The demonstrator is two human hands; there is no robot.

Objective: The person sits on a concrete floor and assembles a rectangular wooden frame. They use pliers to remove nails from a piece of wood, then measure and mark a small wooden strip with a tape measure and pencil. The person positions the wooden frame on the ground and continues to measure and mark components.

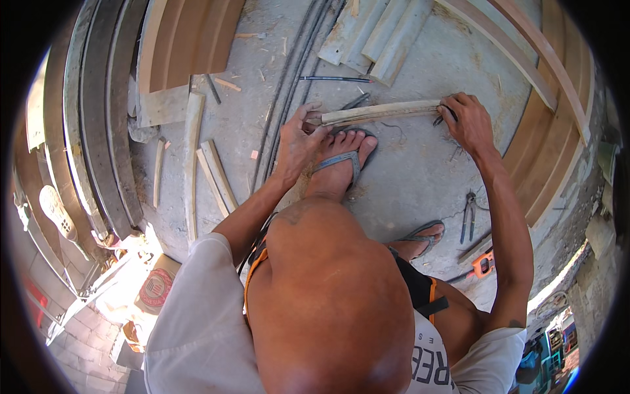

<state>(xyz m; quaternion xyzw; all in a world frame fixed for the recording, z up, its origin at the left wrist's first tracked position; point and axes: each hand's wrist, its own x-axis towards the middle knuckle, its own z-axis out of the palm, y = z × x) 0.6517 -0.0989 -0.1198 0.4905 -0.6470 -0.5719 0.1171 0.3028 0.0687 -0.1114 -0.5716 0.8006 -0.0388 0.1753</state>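
A thin pale wooden strip [384, 111] stretches between my two hands, over the concrete near my sandalled foot [336, 161]. My left hand [298, 141] is closed around its left end, thumb and fingers pinching it. At the other end, my right hand [469, 121] grips the strip with bent fingers. Something small and dark shows by the right fingertips, too unclear to name. A thin dark wire lies on the floor just below the strip. Beyond it rests a dark pencil-like stick [336, 79].
Pincers [468, 217] and an orange-handled saw [483, 264] lie at the right. Long dark rods [279, 98] run along the floor left of my foot. Cut wood pieces [215, 177] and brown boards [190, 46] lie left; more planks [545, 144] line the right.
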